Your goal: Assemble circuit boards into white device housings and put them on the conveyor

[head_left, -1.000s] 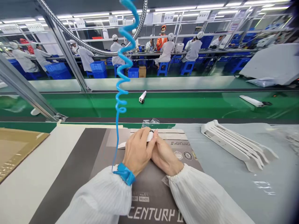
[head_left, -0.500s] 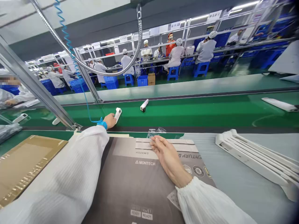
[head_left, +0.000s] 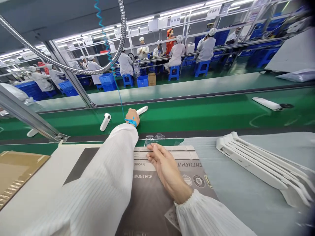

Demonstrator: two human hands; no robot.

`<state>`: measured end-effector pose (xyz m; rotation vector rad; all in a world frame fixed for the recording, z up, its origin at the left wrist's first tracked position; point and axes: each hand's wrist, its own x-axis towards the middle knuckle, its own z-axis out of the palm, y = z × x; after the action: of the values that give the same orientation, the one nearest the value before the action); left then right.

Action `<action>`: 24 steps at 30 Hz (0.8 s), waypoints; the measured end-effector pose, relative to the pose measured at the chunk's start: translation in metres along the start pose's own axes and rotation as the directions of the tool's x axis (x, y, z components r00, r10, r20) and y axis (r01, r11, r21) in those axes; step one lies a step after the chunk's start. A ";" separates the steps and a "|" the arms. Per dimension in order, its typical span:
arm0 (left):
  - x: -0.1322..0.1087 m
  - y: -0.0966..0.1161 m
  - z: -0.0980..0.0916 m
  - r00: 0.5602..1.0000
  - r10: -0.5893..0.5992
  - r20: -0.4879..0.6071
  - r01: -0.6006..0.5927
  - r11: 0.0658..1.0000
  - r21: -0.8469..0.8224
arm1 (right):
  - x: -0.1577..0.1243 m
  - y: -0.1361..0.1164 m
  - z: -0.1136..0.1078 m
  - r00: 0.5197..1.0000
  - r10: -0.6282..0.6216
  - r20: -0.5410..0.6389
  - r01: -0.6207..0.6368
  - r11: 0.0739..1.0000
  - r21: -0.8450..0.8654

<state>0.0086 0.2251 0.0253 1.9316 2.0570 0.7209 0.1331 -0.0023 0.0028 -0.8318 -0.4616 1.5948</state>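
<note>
Touching white device [head_left: 142, 110], hands [head_left: 132, 118] [head_left: 167, 170] apart, blue crates [head_left: 107, 78] (contents hidden)

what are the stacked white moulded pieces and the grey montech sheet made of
The stacked white moulded pieces look like matte plastic, from their crisp edges. The grey printed MONTECH sheet probably is coated card, flat with a soft sheen.

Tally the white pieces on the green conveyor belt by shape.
White body with dark window: 1
Slim white rod beside the left hand: 1
Long white bar: 1
Small white piece by the aluminium rail: 1
Total: 4
</note>
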 end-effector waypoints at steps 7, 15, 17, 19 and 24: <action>-0.073 0.002 -0.064 0.968 0.104 0.228 -0.017 0.934 -0.357 | 0.000 -0.017 0.002 0.980 0.182 0.076 -0.191 0.972 0.139; -0.214 -0.007 -0.071 0.955 0.211 0.206 0.045 0.587 -0.808 | -0.010 -0.011 0.004 0.989 -0.011 0.149 0.044 0.975 -0.216; -0.228 -0.009 -0.059 0.950 0.144 0.277 0.150 0.567 -0.810 | -0.008 -0.004 0.002 0.985 -0.108 0.133 0.142 0.949 -0.281; -0.235 -0.011 -0.051 0.913 0.196 0.358 0.188 0.576 -0.796 | -0.006 -0.002 -0.001 0.971 -0.189 0.149 0.234 0.888 -0.396; -0.235 -0.015 -0.057 0.935 0.250 0.250 0.000 0.709 -0.705 | -0.008 -0.015 -0.010 0.835 -0.490 0.251 0.467 0.388 -0.795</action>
<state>-0.0069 -0.0171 0.0279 1.5951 1.1904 0.9523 0.1510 -0.0089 0.0087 -1.2733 -1.4009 0.7218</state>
